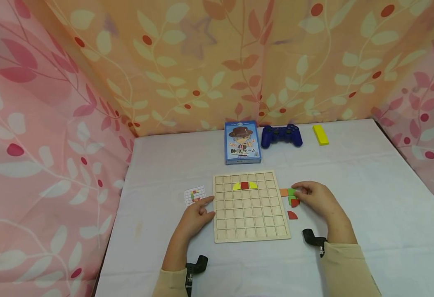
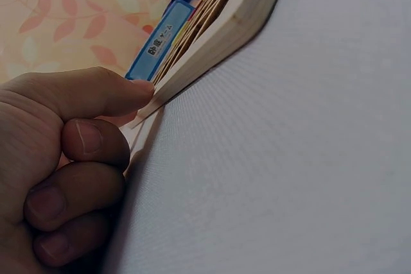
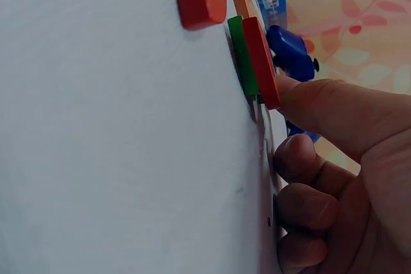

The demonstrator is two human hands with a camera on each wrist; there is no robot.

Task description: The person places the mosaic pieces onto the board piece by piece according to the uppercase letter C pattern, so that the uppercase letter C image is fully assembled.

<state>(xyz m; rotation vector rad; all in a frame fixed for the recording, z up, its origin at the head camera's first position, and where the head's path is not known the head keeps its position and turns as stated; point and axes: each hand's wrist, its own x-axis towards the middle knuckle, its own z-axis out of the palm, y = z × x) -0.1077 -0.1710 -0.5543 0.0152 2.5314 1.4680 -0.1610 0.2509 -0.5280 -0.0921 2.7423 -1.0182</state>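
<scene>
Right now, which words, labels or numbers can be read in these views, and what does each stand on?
"卧底ゲーム": large title on the blue card box, seen again sideways in the left wrist view.
Small print on the box: too small to read.
Pattern card: coloured squares only, no text.
Game controller: no legible marking.

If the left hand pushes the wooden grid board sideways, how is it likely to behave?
The board looks like stiff, flat wood, so it would probably slide as one piece, not bend. It lies flat on the cloth, so tipping seems unlikely, though the fabric may drag or wrinkle. The loose pieces in its cells would likely ride along. The left hand touches its edge.
</scene>
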